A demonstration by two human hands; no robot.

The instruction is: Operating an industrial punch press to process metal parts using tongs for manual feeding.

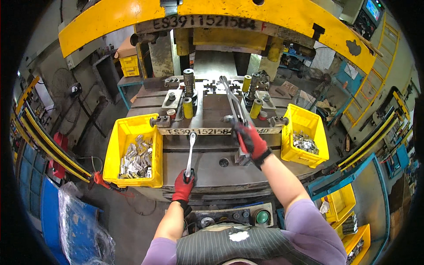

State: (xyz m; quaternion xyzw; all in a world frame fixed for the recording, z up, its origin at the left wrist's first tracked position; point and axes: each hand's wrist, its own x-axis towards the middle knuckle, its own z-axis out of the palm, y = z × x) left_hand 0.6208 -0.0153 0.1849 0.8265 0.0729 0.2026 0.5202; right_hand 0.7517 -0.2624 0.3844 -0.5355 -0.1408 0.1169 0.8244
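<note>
My left hand point(183, 187), in a red and black glove, is closed round the lower end of a slim silver tool with a rounded head point(191, 148), shaped like a ratchet handle. Its head rests near the front edge of the press die point(216, 126). My right hand point(251, 142), gloved alike, grips long dark metal tongs point(234, 99). The tongs reach forward over the die, their tips beside small metal parts point(213, 87) in its bright middle. Whether the tips pinch a part is too small to tell. Yellow posts point(187, 108) and dark guide pillars point(189, 84) flank the tongs.
A yellow bin point(112, 152) of metal pieces stands left of the die, another yellow bin point(324, 143) on the right. The yellow press beam point(106, 24) spans overhead. A control panel with a green button point(262, 216) lies close to my body. Blue-framed racks point(382, 190) stand lower right.
</note>
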